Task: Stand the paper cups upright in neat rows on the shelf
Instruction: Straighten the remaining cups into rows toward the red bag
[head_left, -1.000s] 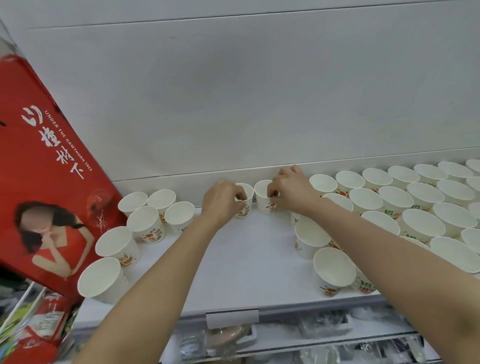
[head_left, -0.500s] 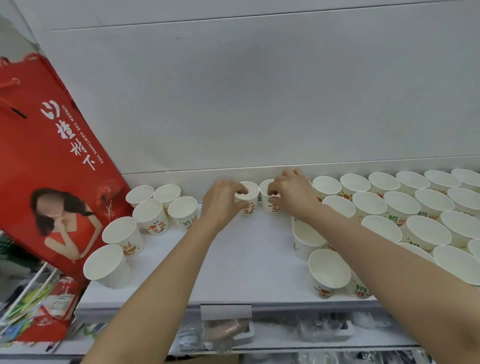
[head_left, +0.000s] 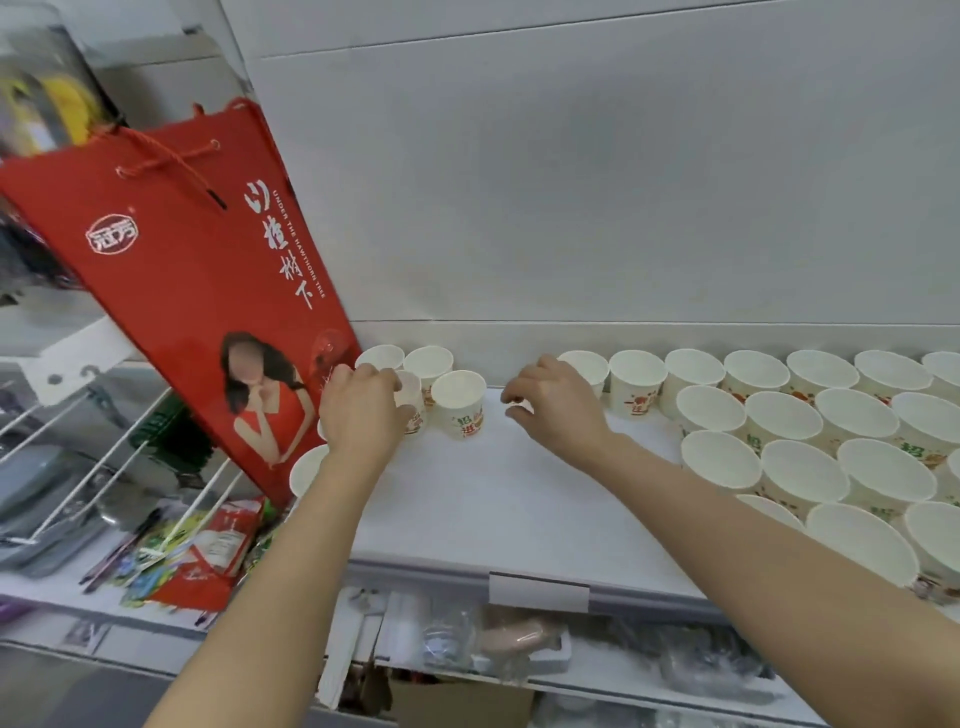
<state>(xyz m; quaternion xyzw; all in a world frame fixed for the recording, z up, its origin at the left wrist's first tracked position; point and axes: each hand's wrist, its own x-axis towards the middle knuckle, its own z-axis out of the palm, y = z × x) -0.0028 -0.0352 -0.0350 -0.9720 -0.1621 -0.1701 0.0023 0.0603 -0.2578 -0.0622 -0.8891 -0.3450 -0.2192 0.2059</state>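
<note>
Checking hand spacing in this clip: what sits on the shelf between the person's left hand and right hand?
In the head view, one upright paper cup with red and green print stands between the left hand and the right hand, nearer the left; bare white shelf fills the rest.

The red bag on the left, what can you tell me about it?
The red bag is a glossy paper gift bag with twisted red cord handles at its top. It leans tilted, top to the left, its lower corner by the cups at the shelf's left end. It shows a white logo, white Chinese writing, the words "UNDER THE HAWTHORN TREE" and a picture of a person in a red dress. The left hand is right beside its edge; touching cannot be told.
</note>
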